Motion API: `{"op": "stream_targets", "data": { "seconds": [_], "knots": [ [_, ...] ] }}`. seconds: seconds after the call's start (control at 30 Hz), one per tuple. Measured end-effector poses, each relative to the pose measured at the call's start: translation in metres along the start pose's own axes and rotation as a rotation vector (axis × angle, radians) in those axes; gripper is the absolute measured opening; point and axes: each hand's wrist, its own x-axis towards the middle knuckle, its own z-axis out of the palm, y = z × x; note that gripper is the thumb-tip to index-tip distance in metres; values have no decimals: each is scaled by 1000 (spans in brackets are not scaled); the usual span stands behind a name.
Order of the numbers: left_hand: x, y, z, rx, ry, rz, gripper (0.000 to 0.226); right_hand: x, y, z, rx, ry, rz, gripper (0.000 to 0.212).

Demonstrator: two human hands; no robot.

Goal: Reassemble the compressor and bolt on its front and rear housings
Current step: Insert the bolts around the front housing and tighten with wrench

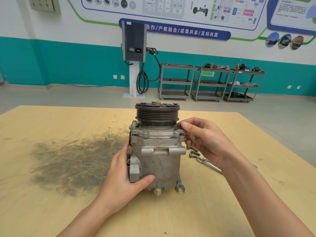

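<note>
Two bare hands work on a compressor [157, 151] that stands upright near the middle of a pale wooden surface [222, 211], its grooved black pulley [157, 113] on top and a hex fitting [157, 191] at its base.

At the body's 9 o'clock side the left hand [126, 178] wraps the lower casing: its thumb lies across the front of the grey metal near a mounting bracket [134, 170], while its fingers curl round the far side, out of sight.

At 3 o'clock, just under the pulley rim, the right hand [203, 141] meets the upper housing flange [157, 134]. Its thumb and forefinger are pinched together on a small dark bolt head [179, 125] at the flange's corner; the remaining fingers [189, 142] are curled loosely beside the casing.

Beyond the right hand, at about 4 o'clock from the compressor, several loose bolts [193, 152] lie on the surface beside a ratchet handle [208, 164], partly hidden by the wrist. An open-end wrench [179, 185] lies against the compressor's base at 5 o'clock.

A wide dark smudge [68, 165] stains the surface at 9 o'clock.

Off the surface at 12 o'clock a grey charging station [134, 41] with a looped black cable stands against a teal-and-white wall, and at 1 o'clock three grey carts [210, 82] carry assorted parts.
</note>
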Motion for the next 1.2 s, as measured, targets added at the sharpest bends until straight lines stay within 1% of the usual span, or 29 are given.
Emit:
{"op": "stream_targets", "data": {
  "seconds": [0.13,0.23,0.27,0.33,0.47,0.6,0.73,0.83,0.9,1.1,1.2],
  "knots": [
    [0,0,-1,4,0,-7,95,4,-1,7,-42,53,-6,20],
    [-1,0,-1,12,-4,-6,96,2,-1,5,-21,14,-14,27],
    [-1,0,-1,12,-5,-7,96,1,-1,3,0,-6,-15,26],
    [-1,0,0,10,-4,-18,98,-1,0,-1,34,-29,-12,18],
    [0,1,-1,9,-10,-19,96,1,1,2,27,4,-17,7],
    [0,1,0,8,-8,-11,96,3,2,7,-30,36,-40,15],
    [0,2,0,10,-8,-20,97,1,4,1,30,-20,-49,12],
    [-1,2,0,11,-10,-19,96,0,4,-1,32,-42,-50,10],
    [-1,2,0,14,-8,-12,96,1,4,1,21,-24,-64,6],
    [-1,6,-2,20,5,-7,92,5,4,8,-103,101,-86,18],
    [-1,5,-2,16,2,-10,91,2,5,7,-124,90,-95,17]
  ]
}}
